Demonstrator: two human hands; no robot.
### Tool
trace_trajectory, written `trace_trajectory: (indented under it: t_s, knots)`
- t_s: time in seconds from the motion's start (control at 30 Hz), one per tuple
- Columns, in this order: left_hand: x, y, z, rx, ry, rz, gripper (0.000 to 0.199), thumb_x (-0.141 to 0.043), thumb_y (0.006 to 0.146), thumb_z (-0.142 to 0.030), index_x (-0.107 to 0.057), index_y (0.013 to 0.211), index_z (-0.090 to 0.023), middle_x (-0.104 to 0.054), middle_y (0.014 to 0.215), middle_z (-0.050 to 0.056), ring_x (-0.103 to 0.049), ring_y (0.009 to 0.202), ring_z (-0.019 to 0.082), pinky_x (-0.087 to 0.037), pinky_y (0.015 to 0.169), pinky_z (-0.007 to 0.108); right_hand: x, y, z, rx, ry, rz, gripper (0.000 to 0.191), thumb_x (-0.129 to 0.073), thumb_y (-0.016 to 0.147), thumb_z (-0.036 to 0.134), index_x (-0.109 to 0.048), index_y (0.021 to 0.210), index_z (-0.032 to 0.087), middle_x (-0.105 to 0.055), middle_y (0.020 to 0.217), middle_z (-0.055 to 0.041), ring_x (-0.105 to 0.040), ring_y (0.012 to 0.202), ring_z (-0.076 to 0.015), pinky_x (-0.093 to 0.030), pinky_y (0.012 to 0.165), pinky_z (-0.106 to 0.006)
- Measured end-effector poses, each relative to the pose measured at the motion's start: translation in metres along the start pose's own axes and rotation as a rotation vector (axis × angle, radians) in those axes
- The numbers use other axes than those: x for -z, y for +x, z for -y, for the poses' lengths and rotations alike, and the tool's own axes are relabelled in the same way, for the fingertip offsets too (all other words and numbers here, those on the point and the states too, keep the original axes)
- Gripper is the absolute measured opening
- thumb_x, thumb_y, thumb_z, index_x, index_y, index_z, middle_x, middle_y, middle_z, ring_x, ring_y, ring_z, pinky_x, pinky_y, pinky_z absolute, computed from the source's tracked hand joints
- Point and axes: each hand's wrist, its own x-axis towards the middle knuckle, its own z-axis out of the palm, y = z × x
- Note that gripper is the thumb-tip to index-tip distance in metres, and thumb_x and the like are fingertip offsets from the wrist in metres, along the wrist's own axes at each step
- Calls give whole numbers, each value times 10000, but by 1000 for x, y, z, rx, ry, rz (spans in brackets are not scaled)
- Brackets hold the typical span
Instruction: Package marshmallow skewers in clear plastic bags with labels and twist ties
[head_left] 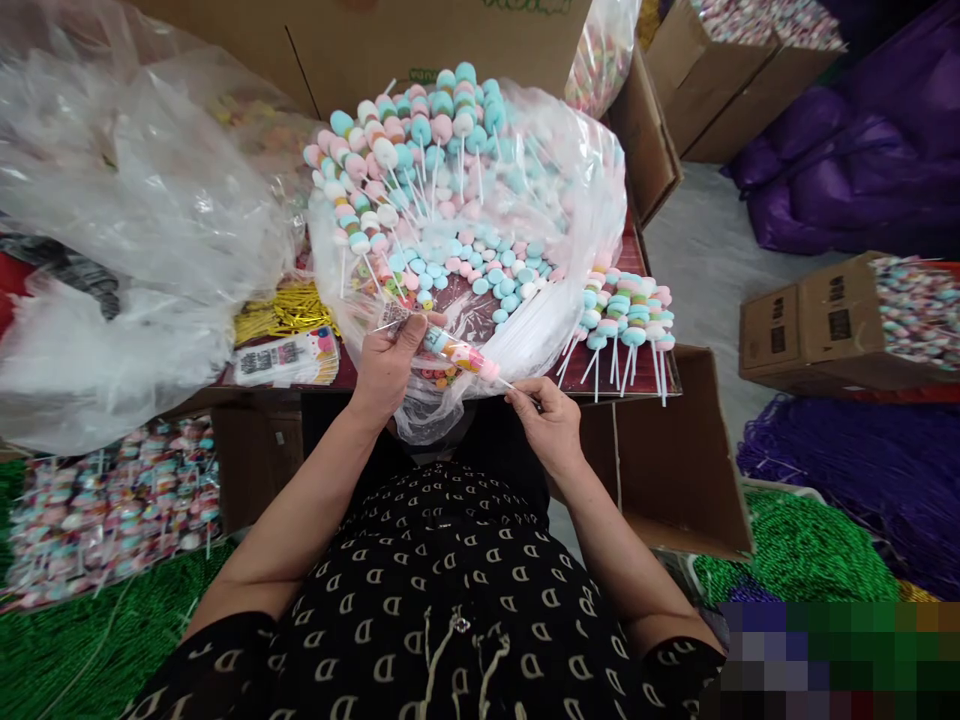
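Note:
Between my hands lies a marshmallow stick (pixel 480 364) inside a clear printed wrapper, slanting down to the right. My left hand (pixel 391 362) pinches the wrapper's upper end between thumb and fingers. The fingers of my right hand (pixel 546 418) are closed on the thin white stick at the lower end. Just beyond, a large clear plastic bag (pixel 592 165) lies open with loose pink, blue and white marshmallows (pixel 504 280) in it. Several unwrapped marshmallow sticks (pixel 442 115) rest along its far and left side. More marshmallow sticks (pixel 630 310) lie right of the bag at the table edge.
Flat printed wrappers (pixel 289 358) and gold twist ties (pixel 281 312) lie on the table at left, beside bulky clear plastic bags (pixel 135 180). An open cardboard box (pixel 675 460) stands below right. Boxes of wrapped sweets (pixel 810 325) and green beads (pixel 802 550) occupy the floor.

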Motion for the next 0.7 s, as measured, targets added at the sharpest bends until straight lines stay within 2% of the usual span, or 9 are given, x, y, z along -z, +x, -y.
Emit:
trace_trajectory:
  t_s: [0.13,0.23,0.37,0.43,0.5,0.6,0.7]
  knots:
    - [-1,-1,-1,29,12,13,442,-846,806,-614,-831,864,-176,-756,718,44,-706,644,157,-581,581,261,1,0,-10,87,-148,44,302,-617,1041,428,-777,887,223,-720,658,4,-623,552,-141,-450,552,-252]
    - [-3,-2,-1,36,-1,16,460,-831,813,-634,-808,848,-176,-777,733,54,-753,708,188,-624,613,283,0,0,-16,204,-306,45,353,-575,1066,446,-771,870,229,-745,701,-26,-645,605,-162,-472,613,-275]
    - [-7,-3,1,17,-44,-28,437,-851,809,-600,-760,924,-188,-800,795,51,-785,798,212,-655,664,305,-3,1,-14,326,-310,17,378,-542,1086,408,-732,813,229,-729,683,-30,-655,641,-177,-525,705,-304]
    - [-9,-4,0,20,-69,-31,446,-852,812,-591,-730,1005,-208,-811,840,49,-796,857,227,-663,696,321,-6,0,-11,300,-256,-2,371,-543,1083,396,-719,801,232,-724,684,-25,-663,661,-181,-536,713,-313]
    - [-12,-6,-3,33,-106,-7,487,-861,800,-597,-701,1085,-236,-817,882,43,-803,902,236,-663,714,329,-9,-1,-7,212,-176,-24,329,-577,1062,392,-719,809,237,-723,695,-19,-673,688,-185,-542,708,-315]
    - [-18,-10,-9,66,-159,48,530,-887,779,-580,-683,1163,-276,-811,877,19,-810,883,236,-646,674,315,-13,-3,-1,44,-40,-34,243,-646,1005,387,-726,831,238,-712,679,3,-653,649,-169,-536,664,-298]
    - [-24,-14,-12,103,-198,51,482,-882,800,-547,-693,1152,-278,-796,835,5,-812,843,235,-634,643,311,-16,-2,6,-77,84,-27,189,-688,956,369,-723,830,232,-711,662,17,-636,607,-151,-524,626,-276]
